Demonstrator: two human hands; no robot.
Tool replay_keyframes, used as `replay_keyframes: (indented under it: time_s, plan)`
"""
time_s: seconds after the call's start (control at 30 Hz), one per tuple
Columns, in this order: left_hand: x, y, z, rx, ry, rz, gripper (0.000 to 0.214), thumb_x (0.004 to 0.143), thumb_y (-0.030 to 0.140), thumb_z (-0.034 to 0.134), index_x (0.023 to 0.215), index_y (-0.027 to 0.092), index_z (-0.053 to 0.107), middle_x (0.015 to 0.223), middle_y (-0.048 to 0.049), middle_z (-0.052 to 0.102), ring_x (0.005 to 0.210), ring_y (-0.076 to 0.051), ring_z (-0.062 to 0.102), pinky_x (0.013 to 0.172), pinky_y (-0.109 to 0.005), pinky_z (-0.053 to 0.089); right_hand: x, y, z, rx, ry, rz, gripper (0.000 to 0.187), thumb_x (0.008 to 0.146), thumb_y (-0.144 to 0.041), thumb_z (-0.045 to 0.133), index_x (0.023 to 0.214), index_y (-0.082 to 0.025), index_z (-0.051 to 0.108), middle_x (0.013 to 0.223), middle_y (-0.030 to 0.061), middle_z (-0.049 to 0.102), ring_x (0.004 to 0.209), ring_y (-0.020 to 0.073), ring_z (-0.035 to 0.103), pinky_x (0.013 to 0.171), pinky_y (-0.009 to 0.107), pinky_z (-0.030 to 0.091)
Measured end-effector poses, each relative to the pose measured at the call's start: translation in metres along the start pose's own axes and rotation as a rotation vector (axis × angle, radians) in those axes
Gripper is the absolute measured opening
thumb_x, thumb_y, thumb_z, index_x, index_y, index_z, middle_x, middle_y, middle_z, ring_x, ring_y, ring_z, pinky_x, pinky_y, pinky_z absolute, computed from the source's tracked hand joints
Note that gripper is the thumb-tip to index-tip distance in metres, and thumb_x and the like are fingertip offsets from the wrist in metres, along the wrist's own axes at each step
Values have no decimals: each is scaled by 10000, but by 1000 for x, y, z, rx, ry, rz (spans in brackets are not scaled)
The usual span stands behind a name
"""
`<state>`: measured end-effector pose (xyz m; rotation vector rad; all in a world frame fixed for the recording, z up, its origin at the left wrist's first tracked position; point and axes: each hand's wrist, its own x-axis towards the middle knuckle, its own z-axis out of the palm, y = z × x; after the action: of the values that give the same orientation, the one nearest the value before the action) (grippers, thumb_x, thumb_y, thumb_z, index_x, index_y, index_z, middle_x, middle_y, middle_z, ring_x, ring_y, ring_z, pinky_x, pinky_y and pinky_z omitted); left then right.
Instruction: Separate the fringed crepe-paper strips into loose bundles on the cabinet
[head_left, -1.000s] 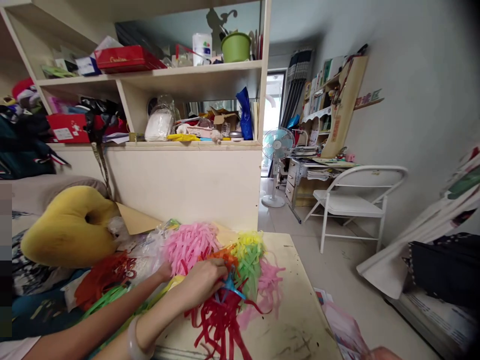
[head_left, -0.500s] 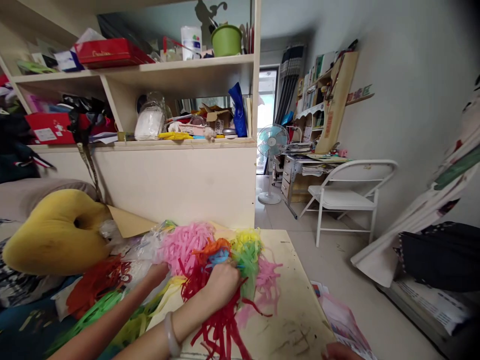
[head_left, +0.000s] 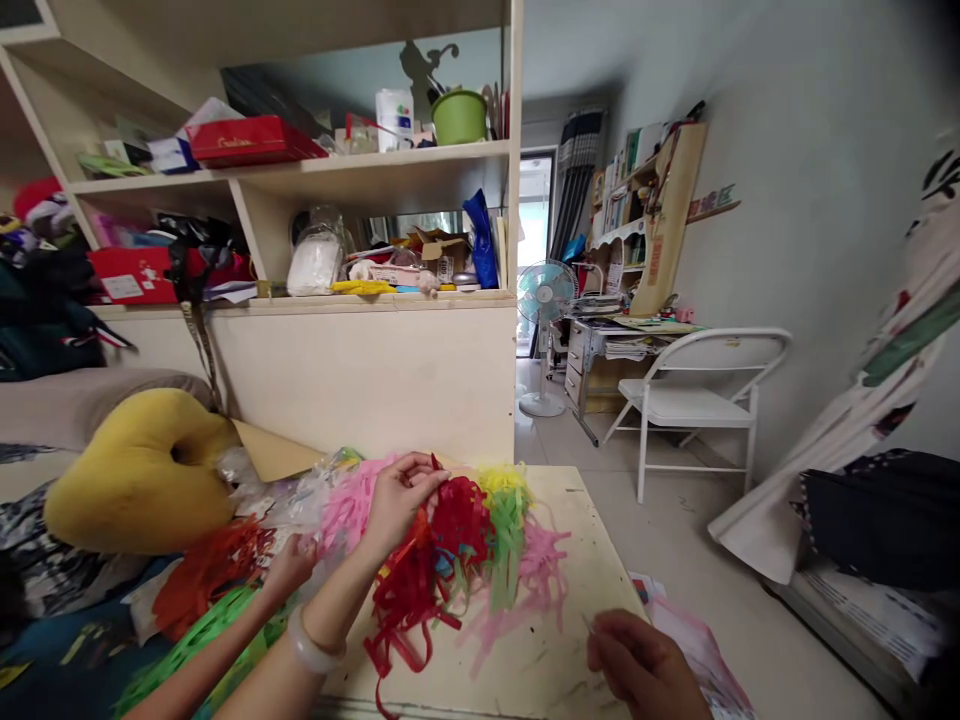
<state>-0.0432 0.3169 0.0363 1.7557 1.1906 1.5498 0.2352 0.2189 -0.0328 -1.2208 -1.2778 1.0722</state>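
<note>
My left hand [head_left: 405, 495], with a pale bangle [head_left: 309, 640] on its wrist, is closed in a pinch on the top of a bunch of red paper strips [head_left: 461, 510]. Red strips hang down over the table top [head_left: 540, 640]. Pink strips [head_left: 349, 505] lie behind that hand; yellow strips [head_left: 506, 482], green strips [head_left: 510, 540] and pale pink strips [head_left: 546, 560] lie to its right. My right hand [head_left: 641, 660], at the lower right, has fingers pinched together on a thin pale sliver too small to name.
Another person's hand [head_left: 292, 565] is closed beside the pink strips. A yellow cushion [head_left: 142, 475], orange-red strips [head_left: 199, 590] and bright green strips [head_left: 187, 640] are on the left. Full shelves [head_left: 375, 305] rise behind the table; a white folding chair [head_left: 690, 405] and a fan [head_left: 544, 300] stand beyond.
My left hand has moved up and left, raising the red strips. My right hand has come further into view at the lower right. The other person's hand has shifted left and down.
</note>
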Motion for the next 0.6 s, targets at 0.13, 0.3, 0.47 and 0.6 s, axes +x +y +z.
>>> replay_keyframes:
  time_s: [0.13,0.3,0.47,0.6]
  plan:
    - [-26,26,14,-174,13,18,428,748,373,684,1099,150,585,769,-16,677,586,-146,683,573,-255,579,19,-46,30,-67,-12,-264,250,763,-386,632,658,-159,653,582,12,609,544,137,543,507,210,433]
    - [-58,44,25,-187,24,180,340,827,237,633,1161,174,624,755,-9,698,482,-102,650,512,-200,563,16,-93,66,-255,72,-658,151,820,-264,574,757,-162,666,605,17,647,527,146,587,483,214,451]
    - [-68,54,24,61,177,458,315,784,129,675,1092,194,688,746,-16,723,547,-98,646,545,-157,548,6,-106,84,-397,173,-875,117,835,-178,541,766,-183,635,671,17,675,596,142,619,531,212,462]
    - [-71,61,23,21,165,515,366,774,74,667,1108,221,673,827,-21,732,623,-94,672,581,-125,548,0,-108,82,-433,153,-901,117,858,-182,533,786,-185,625,662,5,666,591,134,614,555,213,461]
